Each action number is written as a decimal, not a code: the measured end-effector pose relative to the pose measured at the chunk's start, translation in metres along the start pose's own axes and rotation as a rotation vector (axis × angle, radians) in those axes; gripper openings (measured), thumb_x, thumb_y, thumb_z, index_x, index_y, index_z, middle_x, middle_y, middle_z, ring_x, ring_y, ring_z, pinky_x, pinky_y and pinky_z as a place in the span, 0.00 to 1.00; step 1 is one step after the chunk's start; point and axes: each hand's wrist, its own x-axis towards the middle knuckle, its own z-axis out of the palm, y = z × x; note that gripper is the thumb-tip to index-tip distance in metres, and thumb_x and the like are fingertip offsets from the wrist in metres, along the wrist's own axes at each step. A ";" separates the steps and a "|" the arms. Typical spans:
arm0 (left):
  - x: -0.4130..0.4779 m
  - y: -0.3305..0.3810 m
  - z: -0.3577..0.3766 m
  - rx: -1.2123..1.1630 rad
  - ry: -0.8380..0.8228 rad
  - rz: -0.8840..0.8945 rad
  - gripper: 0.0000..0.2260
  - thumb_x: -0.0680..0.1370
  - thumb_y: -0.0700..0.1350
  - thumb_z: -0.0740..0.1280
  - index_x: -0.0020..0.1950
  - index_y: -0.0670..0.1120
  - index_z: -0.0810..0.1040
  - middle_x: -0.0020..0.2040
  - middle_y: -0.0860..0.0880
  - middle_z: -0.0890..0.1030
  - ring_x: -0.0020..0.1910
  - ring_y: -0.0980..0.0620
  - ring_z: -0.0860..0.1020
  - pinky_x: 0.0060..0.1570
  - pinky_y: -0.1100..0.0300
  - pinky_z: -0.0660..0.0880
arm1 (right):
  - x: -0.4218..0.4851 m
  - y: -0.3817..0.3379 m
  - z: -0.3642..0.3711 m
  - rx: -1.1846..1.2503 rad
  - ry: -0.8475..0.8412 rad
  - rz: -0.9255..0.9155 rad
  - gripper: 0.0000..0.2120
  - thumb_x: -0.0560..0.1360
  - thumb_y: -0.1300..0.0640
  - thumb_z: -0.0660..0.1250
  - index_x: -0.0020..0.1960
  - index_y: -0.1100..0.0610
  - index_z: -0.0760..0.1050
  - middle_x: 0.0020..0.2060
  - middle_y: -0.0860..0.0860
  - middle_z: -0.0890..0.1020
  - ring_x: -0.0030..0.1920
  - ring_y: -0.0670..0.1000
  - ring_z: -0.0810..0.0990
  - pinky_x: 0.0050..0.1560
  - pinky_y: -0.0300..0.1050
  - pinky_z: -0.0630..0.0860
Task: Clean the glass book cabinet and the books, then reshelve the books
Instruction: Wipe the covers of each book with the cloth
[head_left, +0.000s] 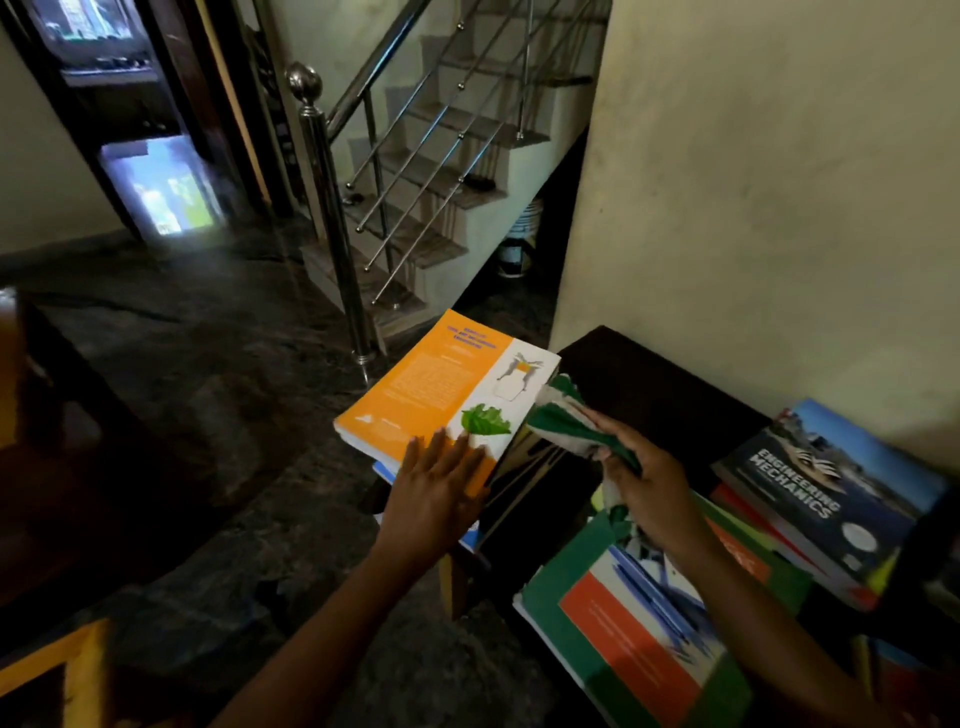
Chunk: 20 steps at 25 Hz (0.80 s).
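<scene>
An orange book (415, 384), a cloth (566, 421) at its edge, on a dark table (649, 374).
The left hand (441, 483) lies flat, fingers straight, on the book's near corner; the book tops a small stack (384, 470) at the table's left end. Beside it the right hand (649, 493) grips the bunched green-and-white cloth against the book's right edge. A green book (597, 623) and a blue mechanics textbook (841, 483) lie further right.

A single wide-angle camera sits on the person's head, tilted forward and down, close above the orange book (415, 384) and dark table (649, 384), the staircase (431, 176) beyond.
</scene>
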 end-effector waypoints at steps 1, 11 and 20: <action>0.004 0.004 -0.004 -0.011 0.067 0.004 0.17 0.78 0.51 0.57 0.58 0.44 0.78 0.54 0.41 0.82 0.54 0.39 0.80 0.53 0.42 0.75 | -0.002 0.003 -0.002 0.008 0.015 0.012 0.19 0.77 0.67 0.61 0.64 0.51 0.71 0.57 0.47 0.75 0.61 0.48 0.73 0.58 0.38 0.67; -0.019 0.006 -0.014 -0.100 -0.018 -0.049 0.26 0.69 0.43 0.70 0.67 0.46 0.73 0.65 0.44 0.74 0.62 0.42 0.75 0.65 0.56 0.62 | -0.017 0.006 -0.019 0.022 -0.019 -0.026 0.19 0.77 0.67 0.60 0.64 0.50 0.72 0.59 0.46 0.75 0.61 0.44 0.72 0.59 0.34 0.68; 0.073 0.085 -0.077 -0.162 0.281 0.058 0.15 0.73 0.49 0.61 0.56 0.45 0.77 0.44 0.45 0.84 0.45 0.48 0.80 0.43 0.56 0.72 | -0.027 -0.004 -0.064 0.035 0.138 -0.010 0.19 0.78 0.65 0.60 0.65 0.48 0.70 0.58 0.44 0.73 0.62 0.46 0.71 0.59 0.38 0.67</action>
